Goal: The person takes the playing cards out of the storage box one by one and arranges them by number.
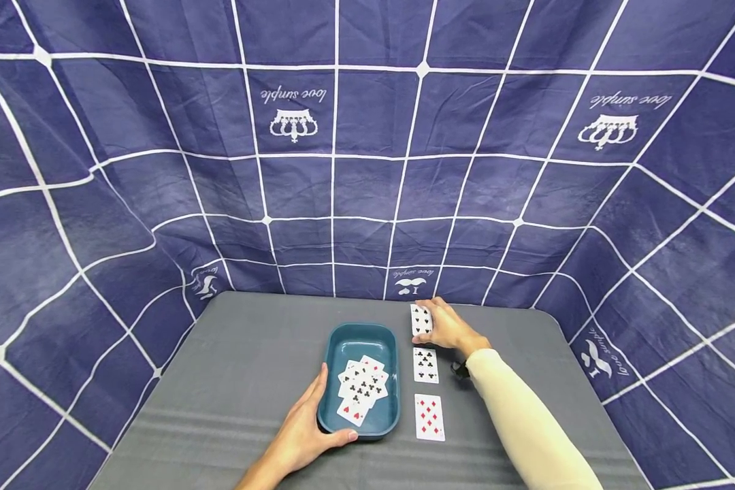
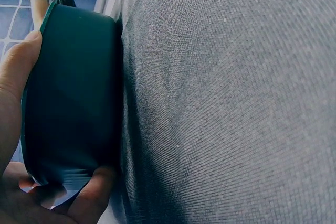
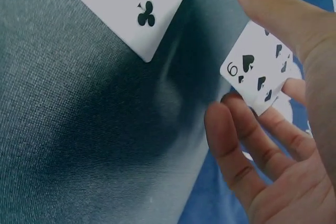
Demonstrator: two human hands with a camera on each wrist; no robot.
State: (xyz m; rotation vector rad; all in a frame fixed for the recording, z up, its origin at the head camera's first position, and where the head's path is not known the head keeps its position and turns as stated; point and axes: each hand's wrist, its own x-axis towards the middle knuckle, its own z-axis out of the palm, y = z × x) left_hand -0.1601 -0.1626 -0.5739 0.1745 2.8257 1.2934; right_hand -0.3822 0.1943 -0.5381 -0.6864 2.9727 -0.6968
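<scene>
A blue-green plastic tray (image 1: 394, 408) stands on the table with a loose heap of playing cards (image 1: 363, 384) inside. My left hand (image 1: 303, 429) grips its near left corner, thumb along the near side and fingers along the left wall. At the far end of a column of cards, my right hand (image 1: 446, 325) holds a six of spades (image 3: 257, 72) between thumb and fingers. In the right wrist view that card overlaps the table's far edge. Nearer in the same column lie a clubs card (image 1: 426, 366) and a diamonds card (image 1: 429, 417), both face up.
Grey cloth covers the table (image 1: 239, 361). A blue curtain (image 1: 367, 190) with white lines rises behind its far edge, close beyond the right hand, and surrounds both sides. The tray stands just left of the card column.
</scene>
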